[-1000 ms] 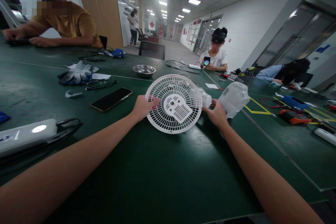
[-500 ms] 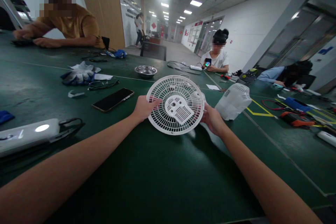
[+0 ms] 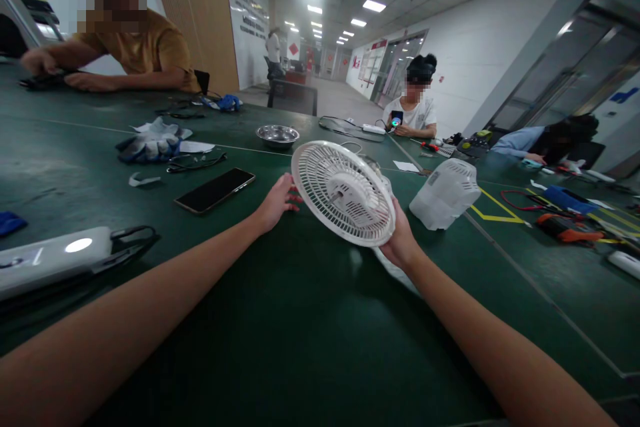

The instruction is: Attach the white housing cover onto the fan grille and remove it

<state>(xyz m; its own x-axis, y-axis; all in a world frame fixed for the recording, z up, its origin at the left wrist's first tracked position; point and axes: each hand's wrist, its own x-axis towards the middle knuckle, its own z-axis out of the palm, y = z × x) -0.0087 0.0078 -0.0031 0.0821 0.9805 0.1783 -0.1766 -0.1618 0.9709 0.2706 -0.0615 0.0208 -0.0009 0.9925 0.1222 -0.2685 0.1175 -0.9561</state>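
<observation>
A round white fan grille with a hub and a thin shaft at its middle is held up over the table, tilted. My right hand grips its right edge, with some fingers hidden behind it. Just off the left rim is my left hand, its fingers spread and holding nothing. Part of a white piece shows behind and below the grille, mostly hidden. To the right of my right hand stands a white plastic housing.
On the green table lie a phone, a metal bowl, gloves and a white device with a cable. A multimeter lies at right. Co-workers sit across the table.
My left hand has let go of the grille's left rim and opened. The grille has turned and tilted in my right hand, showing its shaft side more obliquely.
</observation>
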